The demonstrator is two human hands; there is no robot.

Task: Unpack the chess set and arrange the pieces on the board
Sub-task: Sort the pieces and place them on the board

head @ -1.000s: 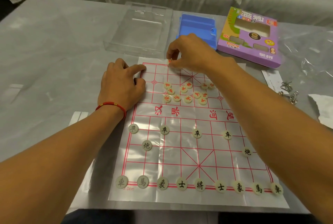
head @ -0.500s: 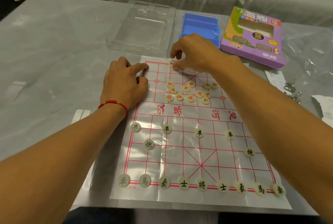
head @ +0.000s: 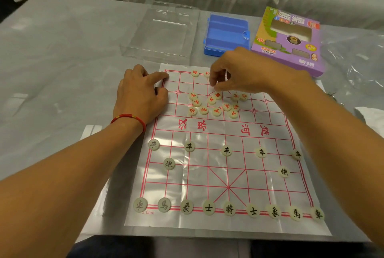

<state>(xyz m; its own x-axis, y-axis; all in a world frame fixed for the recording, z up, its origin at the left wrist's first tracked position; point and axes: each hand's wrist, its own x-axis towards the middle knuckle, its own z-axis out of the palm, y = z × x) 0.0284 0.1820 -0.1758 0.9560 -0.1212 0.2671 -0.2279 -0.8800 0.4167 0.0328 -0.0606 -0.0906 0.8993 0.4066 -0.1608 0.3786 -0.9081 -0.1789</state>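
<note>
I see the table [head: 62, 54] filling the view, and on it the board [head: 224, 174], a thin creased sheet lying flat in front of me. At twelve o'clock beyond the board sit the lid [head: 162, 31], the blue tray [head: 226, 35] and, toward one o'clock, the purple box [head: 291, 41]. The black pieces [head: 229, 209] look fully set along the six o'clock edge, with pawns and cannons in their rows. The red pile [head: 216, 105] lies loose around eleven o'clock of the board's centre, and two red pieces [head: 195, 73] already stand on the far rank. My left hand [head: 141, 95] rests at the ten o'clock corner, fingers loosely curled and pressing the sheet down, holding nothing. My right hand [head: 245, 70] hangs over the top of the pile, thumb and fingertips drawn together just above a red piece; I cannot tell whether they have closed on it. To do this well I would, I judge, pinch one disc by its rim, lift it clear so neighbours are not dragged, read its character, and set it squarely on a far-rank crossing while the left hand keeps the sheet from sliding.
</note>
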